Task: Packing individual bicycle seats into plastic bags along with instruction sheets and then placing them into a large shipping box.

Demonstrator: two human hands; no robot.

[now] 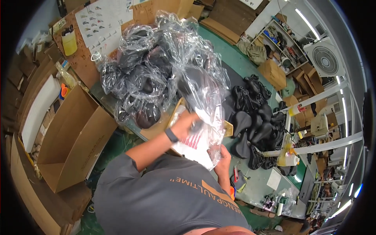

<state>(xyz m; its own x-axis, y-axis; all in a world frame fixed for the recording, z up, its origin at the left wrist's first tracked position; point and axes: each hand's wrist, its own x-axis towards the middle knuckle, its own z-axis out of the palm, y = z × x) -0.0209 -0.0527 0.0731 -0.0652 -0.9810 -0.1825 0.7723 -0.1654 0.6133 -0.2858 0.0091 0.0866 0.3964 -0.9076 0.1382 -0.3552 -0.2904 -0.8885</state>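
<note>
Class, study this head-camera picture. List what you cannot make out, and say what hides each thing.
All in the head view:
Left hand: blurred, apparently by motion; exact grip unclear.
Dark bagged items: number hidden by overlap and shiny, crinkled wrapping.
Paper sheet: printed details too small.
Shelf contents: too small and crowded.

The held bag is of thin transparent plastic, glossy and full of fine wrinkles, and the heaped bags show the same bright, crumpled film. The unwrapped saddles have a black covering which looks smooth and mostly matt, with only a soft shine. The open box is of matt brown cardboard, the printed sheet of white paper, the shirt of dull grey cloth, and the counter looks smooth.
</note>
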